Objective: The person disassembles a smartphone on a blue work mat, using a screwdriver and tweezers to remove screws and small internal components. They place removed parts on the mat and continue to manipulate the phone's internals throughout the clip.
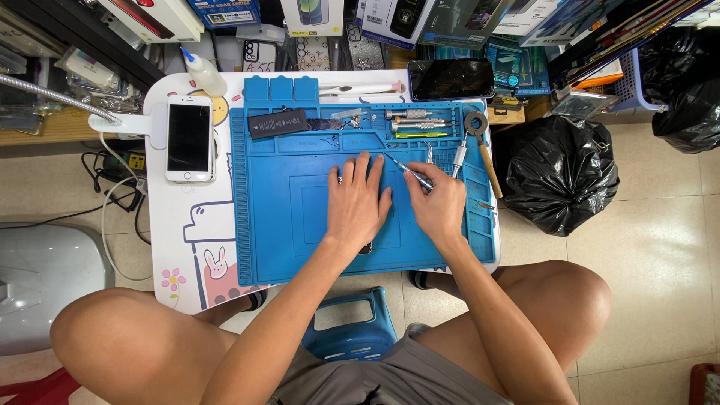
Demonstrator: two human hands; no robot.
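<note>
L hand (357, 201): flat, fingers spread, pressing on a device lying mid blue mat (285, 225); device mostly hidden under palm, dark edge shows at wrist.
R hand (437, 204): clenched on thin screwdriver (409, 172), tip pointing up-left, just beside L fingertips.
Mat top edge: black battery (277, 123), row of small tools (416, 124).
Left of mat: white phone (188, 139) face up on surface (191, 247), w/ glue bottle (202, 72) above it.
Right of mat: black bin bag (559, 172) on floor.
Above mat: dark phone (450, 79).
</note>
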